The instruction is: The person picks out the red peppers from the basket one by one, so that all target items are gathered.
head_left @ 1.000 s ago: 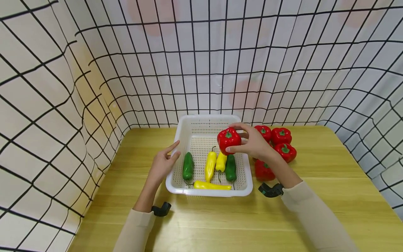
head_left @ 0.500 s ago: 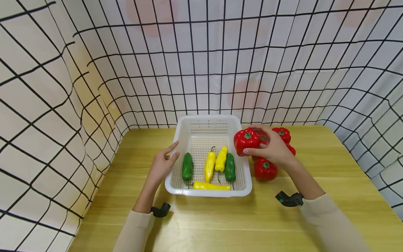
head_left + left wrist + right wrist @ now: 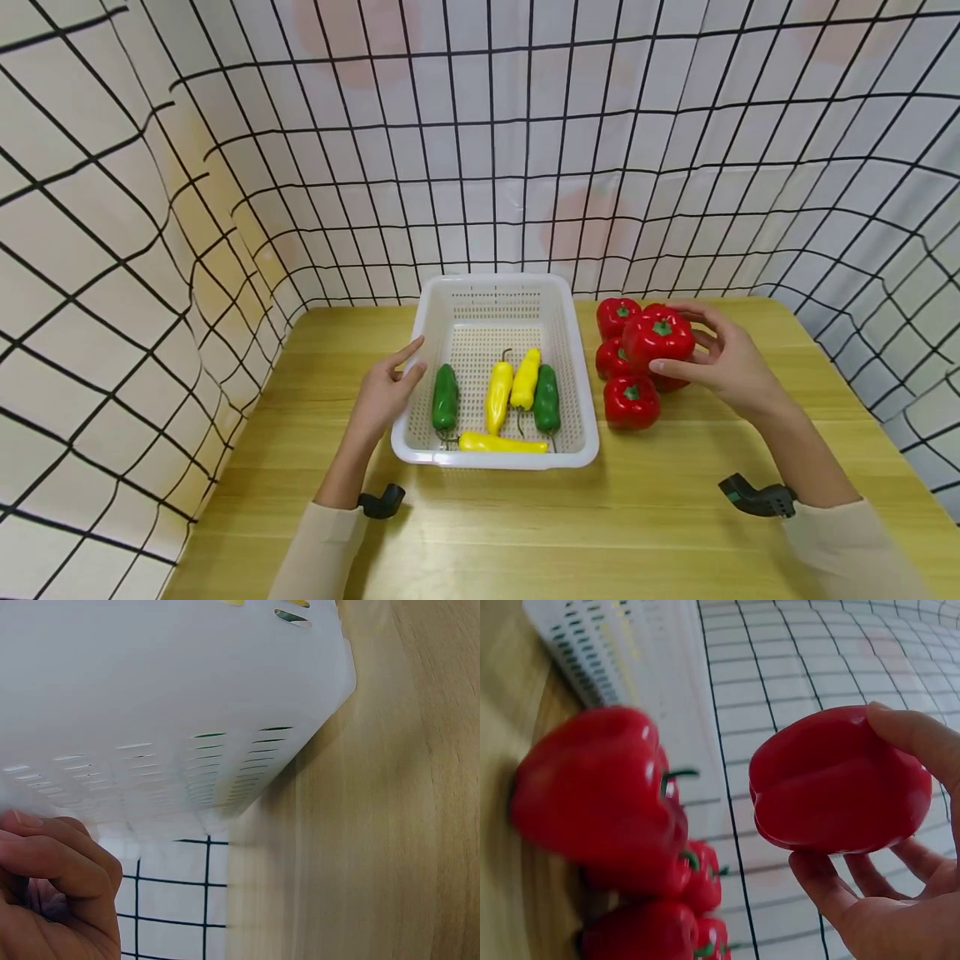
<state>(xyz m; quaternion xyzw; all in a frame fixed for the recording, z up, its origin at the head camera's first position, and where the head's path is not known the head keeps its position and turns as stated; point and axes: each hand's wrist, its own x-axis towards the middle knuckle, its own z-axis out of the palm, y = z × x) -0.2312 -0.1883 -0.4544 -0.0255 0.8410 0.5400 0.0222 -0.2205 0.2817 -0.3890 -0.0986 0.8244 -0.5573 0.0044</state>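
Note:
My right hand (image 3: 727, 362) holds a shiny red bell pepper (image 3: 660, 335) by its sides, above other red bell peppers right of the basket. The right wrist view shows this bell pepper (image 3: 840, 780) raised between thumb and fingers. On the left, my left hand (image 3: 384, 390) holds the rim of a white plastic basket (image 3: 495, 458), thumb over the edge. In the left wrist view its bent fingers (image 3: 67, 862) lie against the basket's slotted wall (image 3: 172, 690). Inside the basket are yellow peppers, one lying crosswise (image 3: 502, 442), and two green peppers, at left (image 3: 446, 398) and right (image 3: 547, 400).
Several red bell peppers stand grouped beside the basket, including a front one (image 3: 632, 403) and a back one (image 3: 618, 317). All rest on a wooden table (image 3: 480, 533). A black wire grid (image 3: 495, 175) backed with white sheeting rises behind and at both sides.
My right hand has carried the red bell pepper from above the basket rightward, over the group of bell peppers. My left hand stays at the basket's left rim.

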